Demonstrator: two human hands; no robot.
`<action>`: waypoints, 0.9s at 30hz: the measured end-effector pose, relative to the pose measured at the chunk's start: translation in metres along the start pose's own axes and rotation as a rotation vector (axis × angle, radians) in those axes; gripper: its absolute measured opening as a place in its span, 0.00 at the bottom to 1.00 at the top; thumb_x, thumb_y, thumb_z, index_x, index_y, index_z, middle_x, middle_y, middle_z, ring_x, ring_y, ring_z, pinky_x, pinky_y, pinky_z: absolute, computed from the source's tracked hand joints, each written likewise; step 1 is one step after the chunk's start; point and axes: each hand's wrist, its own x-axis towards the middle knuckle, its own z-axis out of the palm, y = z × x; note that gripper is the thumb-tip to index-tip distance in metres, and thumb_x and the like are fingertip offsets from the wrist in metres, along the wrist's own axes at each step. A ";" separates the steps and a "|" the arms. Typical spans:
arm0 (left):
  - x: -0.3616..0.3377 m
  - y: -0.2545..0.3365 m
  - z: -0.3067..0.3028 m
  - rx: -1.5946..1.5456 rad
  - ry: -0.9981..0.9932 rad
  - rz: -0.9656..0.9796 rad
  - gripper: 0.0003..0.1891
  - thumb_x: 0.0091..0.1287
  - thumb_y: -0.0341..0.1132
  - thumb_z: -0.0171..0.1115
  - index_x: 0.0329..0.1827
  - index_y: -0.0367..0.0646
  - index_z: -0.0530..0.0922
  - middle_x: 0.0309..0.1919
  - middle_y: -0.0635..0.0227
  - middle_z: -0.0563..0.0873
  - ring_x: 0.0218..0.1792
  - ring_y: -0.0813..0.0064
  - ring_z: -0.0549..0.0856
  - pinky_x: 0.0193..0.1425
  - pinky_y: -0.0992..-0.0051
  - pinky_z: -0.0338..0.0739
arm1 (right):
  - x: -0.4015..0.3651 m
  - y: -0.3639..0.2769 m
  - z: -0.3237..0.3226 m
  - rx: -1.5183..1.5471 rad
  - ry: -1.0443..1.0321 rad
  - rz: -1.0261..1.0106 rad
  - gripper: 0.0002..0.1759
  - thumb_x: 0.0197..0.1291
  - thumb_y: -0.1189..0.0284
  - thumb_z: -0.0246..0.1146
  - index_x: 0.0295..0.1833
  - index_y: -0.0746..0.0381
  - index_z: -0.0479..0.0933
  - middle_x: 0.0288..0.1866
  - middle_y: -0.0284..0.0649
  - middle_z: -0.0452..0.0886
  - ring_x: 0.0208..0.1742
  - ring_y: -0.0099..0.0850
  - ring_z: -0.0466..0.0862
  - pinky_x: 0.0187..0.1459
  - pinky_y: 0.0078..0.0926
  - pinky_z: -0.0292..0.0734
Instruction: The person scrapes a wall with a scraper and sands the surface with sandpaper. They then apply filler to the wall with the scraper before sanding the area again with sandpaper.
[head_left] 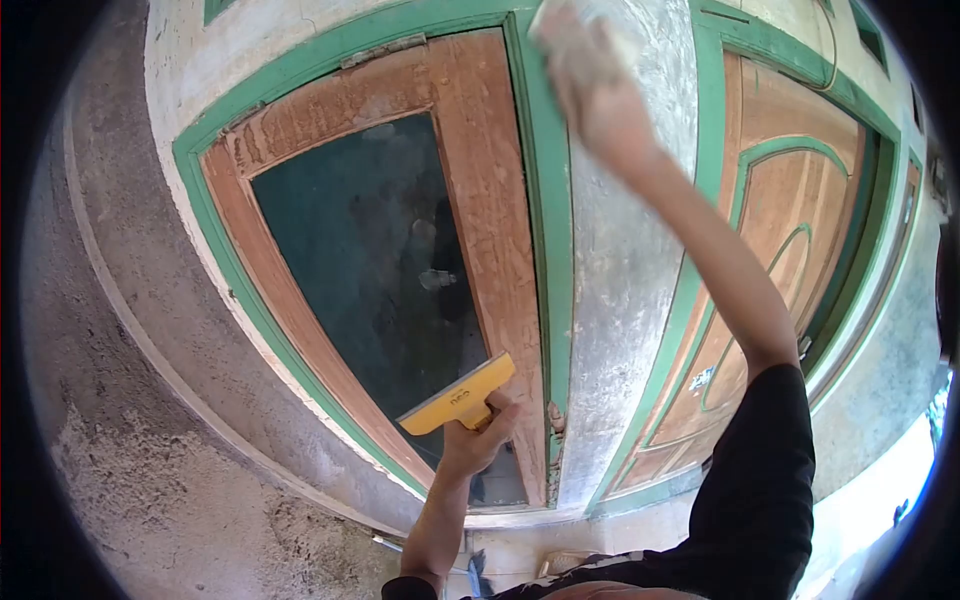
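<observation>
The left hand (478, 435) grips a yellow scraper (458, 395) against the dark window glass (370, 250); the right hand (590, 75) is up by the grey wall (625, 270), too blurry to tell its grip.

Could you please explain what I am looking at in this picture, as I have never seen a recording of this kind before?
There is no machine here. The single picture comes from a camera worn on a person's head, looking forward at their own two bare hands. Its wide lens bends straight lines into curves.

The left hand has its grip closed on the handle of a yellow scraper, whose blade sits at the dark glass pane of a window. That window has a worn wooden frame and green trim.

The right hand, on the arm with the black sleeve, is raised against the grey plaster strip between the window and a wooden door. It is blurred and looks pale, so I cannot tell whether it holds anything.
</observation>
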 end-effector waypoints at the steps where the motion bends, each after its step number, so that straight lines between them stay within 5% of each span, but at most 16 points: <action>1: 0.000 0.000 0.001 -0.008 -0.006 -0.003 0.08 0.67 0.23 0.61 0.32 0.44 0.72 0.14 0.76 0.71 0.11 0.87 0.68 0.16 0.83 0.64 | -0.010 -0.016 -0.013 0.354 0.008 0.051 0.19 0.66 0.71 0.56 0.59 0.66 0.77 0.67 0.48 0.75 0.68 0.41 0.74 0.69 0.41 0.69; 3: 0.005 0.000 0.004 -0.034 0.002 -0.020 0.08 0.67 0.23 0.61 0.31 0.45 0.71 0.14 0.76 0.70 0.11 0.87 0.67 0.16 0.83 0.64 | -0.004 0.006 -0.013 0.409 0.023 -0.047 0.17 0.68 0.71 0.55 0.59 0.65 0.77 0.65 0.47 0.76 0.67 0.40 0.75 0.68 0.41 0.70; 5: 0.010 0.000 0.011 -0.039 -0.005 -0.024 0.08 0.67 0.25 0.61 0.31 0.46 0.71 0.14 0.76 0.70 0.11 0.86 0.67 0.16 0.83 0.65 | 0.002 0.042 -0.006 0.408 0.038 0.183 0.16 0.69 0.70 0.55 0.58 0.65 0.78 0.64 0.45 0.77 0.67 0.39 0.75 0.67 0.40 0.71; 6: 0.012 0.000 0.014 -0.074 0.009 -0.036 0.08 0.67 0.25 0.60 0.31 0.46 0.71 0.14 0.76 0.69 0.11 0.86 0.66 0.16 0.83 0.64 | -0.001 0.055 -0.014 0.471 -0.186 0.402 0.17 0.68 0.73 0.53 0.59 0.68 0.76 0.62 0.51 0.78 0.63 0.45 0.78 0.67 0.43 0.71; 7: 0.012 0.000 0.016 -0.108 0.028 -0.048 0.08 0.67 0.25 0.60 0.31 0.46 0.71 0.14 0.76 0.69 0.11 0.86 0.65 0.16 0.82 0.63 | -0.011 0.054 -0.018 0.465 -0.193 0.405 0.17 0.68 0.73 0.53 0.59 0.68 0.76 0.62 0.51 0.78 0.63 0.45 0.78 0.67 0.43 0.71; 9: 0.011 0.000 0.019 -0.121 0.046 -0.081 0.08 0.67 0.26 0.60 0.31 0.47 0.70 0.14 0.76 0.68 0.11 0.86 0.65 0.16 0.82 0.62 | -0.045 0.033 -0.032 -0.025 -0.066 0.206 0.20 0.66 0.75 0.51 0.60 0.70 0.74 0.61 0.57 0.78 0.61 0.48 0.79 0.65 0.46 0.72; 10: 0.010 0.000 0.022 -0.133 0.069 -0.109 0.09 0.68 0.26 0.59 0.31 0.47 0.70 0.14 0.77 0.67 0.11 0.87 0.64 0.15 0.82 0.61 | -0.066 0.001 -0.040 -0.199 -0.318 0.007 0.22 0.63 0.77 0.51 0.62 0.72 0.71 0.60 0.62 0.76 0.64 0.50 0.77 0.65 0.47 0.72; 11: 0.008 0.000 0.024 -0.135 0.067 -0.122 0.09 0.68 0.26 0.59 0.31 0.47 0.70 0.14 0.77 0.67 0.11 0.87 0.64 0.15 0.82 0.61 | 0.010 -0.029 -0.082 0.012 -1.268 0.215 0.21 0.63 0.75 0.54 0.60 0.71 0.73 0.60 0.54 0.79 0.60 0.44 0.80 0.59 0.44 0.78; 13: 0.013 0.000 0.029 -0.110 0.051 -0.082 0.08 0.68 0.25 0.58 0.31 0.47 0.70 0.14 0.77 0.66 0.11 0.87 0.63 0.15 0.81 0.59 | -0.075 -0.024 -0.048 0.484 0.023 -0.038 0.17 0.63 0.72 0.56 0.55 0.68 0.77 0.51 0.47 0.83 0.47 0.46 0.85 0.47 0.43 0.84; 14: 0.015 0.000 0.031 -0.130 0.024 -0.092 0.08 0.67 0.26 0.59 0.32 0.47 0.70 0.14 0.78 0.67 0.11 0.87 0.64 0.15 0.81 0.60 | -0.062 -0.004 -0.041 0.474 0.018 -0.031 0.17 0.63 0.72 0.56 0.55 0.68 0.77 0.51 0.47 0.83 0.47 0.46 0.85 0.47 0.43 0.84; 16: 0.018 -0.006 0.040 -0.118 -0.002 -0.099 0.08 0.67 0.26 0.60 0.31 0.47 0.70 0.14 0.78 0.67 0.11 0.87 0.64 0.15 0.81 0.60 | -0.012 0.054 -0.029 0.356 -0.197 0.360 0.14 0.65 0.69 0.56 0.50 0.65 0.80 0.42 0.48 0.84 0.40 0.49 0.84 0.38 0.44 0.84; 17: 0.016 -0.007 0.040 -0.111 -0.003 -0.101 0.09 0.67 0.26 0.61 0.31 0.48 0.70 0.14 0.78 0.66 0.11 0.87 0.64 0.15 0.81 0.60 | -0.004 0.070 -0.031 0.450 -0.247 0.494 0.13 0.67 0.70 0.54 0.49 0.62 0.81 0.39 0.56 0.81 0.44 0.54 0.82 0.38 0.45 0.84; 20: 0.008 -0.008 0.040 -0.064 0.023 -0.120 0.09 0.66 0.27 0.62 0.31 0.48 0.71 0.14 0.78 0.66 0.11 0.87 0.64 0.15 0.81 0.61 | -0.041 0.040 -0.048 0.399 -0.158 0.507 0.14 0.68 0.71 0.55 0.52 0.65 0.80 0.46 0.57 0.82 0.50 0.52 0.82 0.46 0.44 0.83; 22: 0.005 -0.005 0.034 -0.104 0.022 -0.120 0.09 0.66 0.27 0.62 0.31 0.48 0.71 0.13 0.78 0.66 0.11 0.87 0.64 0.15 0.82 0.61 | -0.083 0.003 -0.060 0.279 0.013 0.284 0.15 0.67 0.72 0.57 0.53 0.70 0.79 0.53 0.55 0.82 0.55 0.49 0.82 0.58 0.43 0.79; 27: 0.010 -0.001 0.036 -0.086 0.062 -0.109 0.09 0.67 0.28 0.62 0.30 0.48 0.71 0.14 0.77 0.67 0.11 0.87 0.64 0.16 0.82 0.62 | -0.033 0.052 -0.029 0.398 -0.032 0.238 0.19 0.71 0.71 0.53 0.62 0.70 0.74 0.68 0.52 0.72 0.71 0.47 0.71 0.72 0.48 0.62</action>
